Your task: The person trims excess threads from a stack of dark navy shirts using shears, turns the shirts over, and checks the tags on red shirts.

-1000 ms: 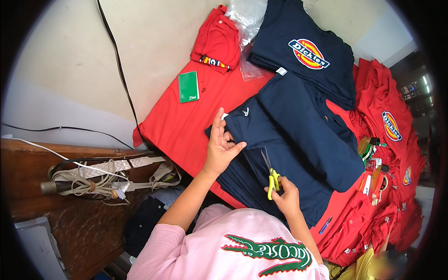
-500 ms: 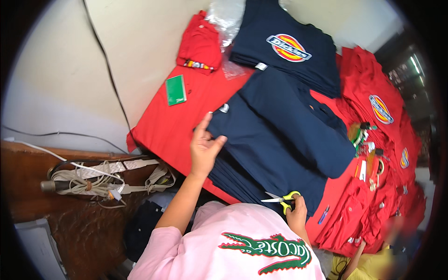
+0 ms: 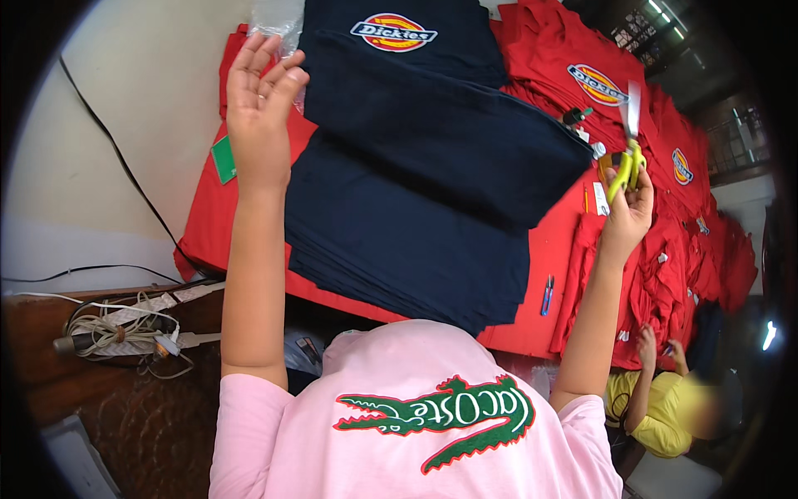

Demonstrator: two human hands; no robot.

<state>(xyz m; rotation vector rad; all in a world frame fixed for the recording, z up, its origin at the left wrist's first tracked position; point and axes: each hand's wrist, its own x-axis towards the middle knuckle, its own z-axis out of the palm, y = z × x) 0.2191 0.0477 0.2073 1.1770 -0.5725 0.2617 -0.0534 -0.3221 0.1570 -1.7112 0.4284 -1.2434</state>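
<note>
My right hand (image 3: 629, 212) grips yellow-green-handled scissors (image 3: 636, 158) by the handles, raised over the right side of the table with the blades pointing away. My left hand (image 3: 264, 108) is lifted at the far left, fingers stretched and apart, holding nothing. It is beside the left edge of a dark navy garment (image 3: 449, 125) that lies partly turned over on a stack of navy garments (image 3: 407, 258). Whether the hand touches the cloth I cannot tell. Another navy shirt (image 3: 399, 62) with an oval patch lies beyond.
Red garments (image 3: 598, 50) with patches heap along the right. Blue-handled thread snips (image 3: 547, 295) lie on the red table cover (image 3: 532, 324). A green notebook (image 3: 224, 160) sits behind my left wrist. Bundled cables (image 3: 116, 328) hang at left. A person in yellow (image 3: 665, 416) works at lower right.
My left hand has moved away from me and left. My right hand has carried the scissors from the near edge up to the far right. The top navy garment has shifted farther back.
</note>
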